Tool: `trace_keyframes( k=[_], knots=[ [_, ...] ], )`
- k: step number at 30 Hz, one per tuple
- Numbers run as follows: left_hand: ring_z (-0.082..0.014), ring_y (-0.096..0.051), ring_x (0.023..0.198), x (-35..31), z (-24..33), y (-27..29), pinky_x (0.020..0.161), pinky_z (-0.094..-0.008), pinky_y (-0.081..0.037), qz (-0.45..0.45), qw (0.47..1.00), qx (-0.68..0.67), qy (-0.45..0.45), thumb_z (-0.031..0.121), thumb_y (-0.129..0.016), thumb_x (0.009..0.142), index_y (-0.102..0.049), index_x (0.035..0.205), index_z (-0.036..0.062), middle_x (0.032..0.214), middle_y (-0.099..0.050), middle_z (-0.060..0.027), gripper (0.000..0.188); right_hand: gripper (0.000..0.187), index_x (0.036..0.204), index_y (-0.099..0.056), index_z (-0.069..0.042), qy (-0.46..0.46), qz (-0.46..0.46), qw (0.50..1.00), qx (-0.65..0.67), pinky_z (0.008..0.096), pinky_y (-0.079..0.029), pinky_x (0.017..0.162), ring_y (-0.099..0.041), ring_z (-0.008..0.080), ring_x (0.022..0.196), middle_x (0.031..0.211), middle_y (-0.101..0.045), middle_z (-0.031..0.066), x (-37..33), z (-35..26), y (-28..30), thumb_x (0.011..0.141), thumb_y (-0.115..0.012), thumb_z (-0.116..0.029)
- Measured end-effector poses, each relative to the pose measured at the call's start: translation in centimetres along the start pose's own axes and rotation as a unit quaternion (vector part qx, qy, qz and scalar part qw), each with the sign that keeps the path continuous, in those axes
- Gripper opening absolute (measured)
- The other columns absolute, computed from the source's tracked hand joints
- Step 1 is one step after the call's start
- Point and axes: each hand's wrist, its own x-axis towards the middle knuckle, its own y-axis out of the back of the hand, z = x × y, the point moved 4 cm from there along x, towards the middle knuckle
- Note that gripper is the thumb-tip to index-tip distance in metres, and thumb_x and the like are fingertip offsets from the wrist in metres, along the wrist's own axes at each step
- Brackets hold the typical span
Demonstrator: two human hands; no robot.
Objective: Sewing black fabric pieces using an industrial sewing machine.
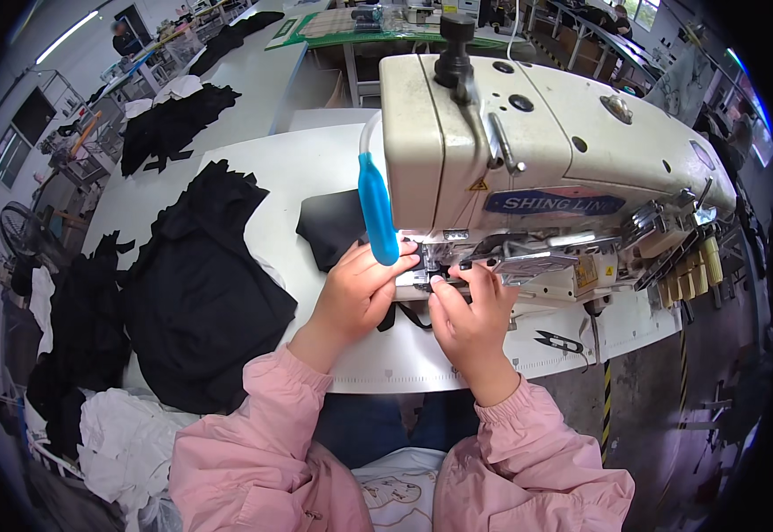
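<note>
Steadying black fabric (pixel 326 232) at the industrial sewing machine (pixel 528 133), presumably.
Left hand (pixel 355 285) lies flat; right hand (pixel 473 321) gripping? I can't tell (from here).

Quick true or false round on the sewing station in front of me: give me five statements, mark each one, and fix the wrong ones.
1. The left hand and right hand are both at the sewing machine. True.
2. The snips lie left of the left hand. False: the black snips lie to the right of the right hand.
3. The person's sleeves are pink. True.
4. The big heap left of the left hand is yellow. False: the heaped cloth is black.
5. A blue tube hangs at the machine's left end. True.
</note>
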Motion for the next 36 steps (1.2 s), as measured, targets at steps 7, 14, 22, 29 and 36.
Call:
trace_keyframes(
  k=[7,14,22,29,36],
  knots=[
    [-0.0379,-0.062,0.133,-0.6,0.2,0.3,0.113,-0.0455,-0.050,-0.014,1.000,0.003,0.009,0.002,-0.066,0.094,-0.071,0.131,0.0028,0.136,-0.070,-0.0168,0.038,0.032,0.110,-0.076,-0.015,-0.031,-0.026,0.999,-0.028,0.0462,-0.041,0.091,-0.061,0.0325,0.110,0.119,-0.065,0.0101,0.3,-0.5,0.3,0.079,-0.079,-0.007],
    [-0.0424,-0.043,0.146,-4.0,-0.7,0.1,0.118,-0.0498,-0.041,0.071,0.983,0.134,0.106,0.036,-0.093,0.074,-0.040,0.163,0.0085,0.167,-0.037,-0.0186,0.106,0.037,0.112,-0.075,-0.012,-0.014,-0.041,0.996,0.072,0.0565,-0.042,0.106,-0.057,0.0389,0.119,0.127,-0.061,0.0136,-2.9,-1.9,2.4,0.075,-0.076,-0.005],
    [-0.0436,-0.074,0.098,-2.8,-10.4,-1.7,0.085,-0.0520,-0.059,-0.086,0.872,0.191,0.442,0.016,-0.081,0.085,-0.035,0.161,0.0031,0.105,-0.074,-0.0260,0.090,0.033,0.105,-0.075,-0.007,-0.039,-0.133,0.977,0.160,0.0535,-0.045,0.102,-0.055,0.0422,0.119,0.126,-0.061,0.0151,-8.4,-2.5,1.9,0.073,-0.077,0.001],
    [-0.0458,-0.051,0.143,0.0,-14.5,0.0,0.120,-0.0448,-0.040,0.213,0.909,-0.177,0.313,0.002,-0.067,0.091,-0.016,0.168,0.0065,0.164,-0.040,-0.0302,0.092,0.021,0.097,-0.075,-0.006,-0.068,-0.155,0.970,0.172,0.0483,-0.049,0.098,-0.057,0.0405,0.117,0.122,-0.062,0.0144,-10.2,-2.9,0.1,0.078,-0.078,0.001],
    [-0.0376,-0.066,0.107,-10.3,-9.1,11.5,0.082,-0.0487,-0.059,0.145,0.761,0.407,0.483,0.025,-0.088,0.082,-0.063,0.119,0.0024,0.112,-0.063,-0.0173,0.050,0.019,0.096,-0.074,-0.006,-0.048,-0.149,0.970,0.188,0.0486,-0.049,0.094,-0.058,0.0394,0.112,0.118,-0.063,0.0139,-9.2,-3.7,0.1,0.079,-0.076,0.001]
  ],
)
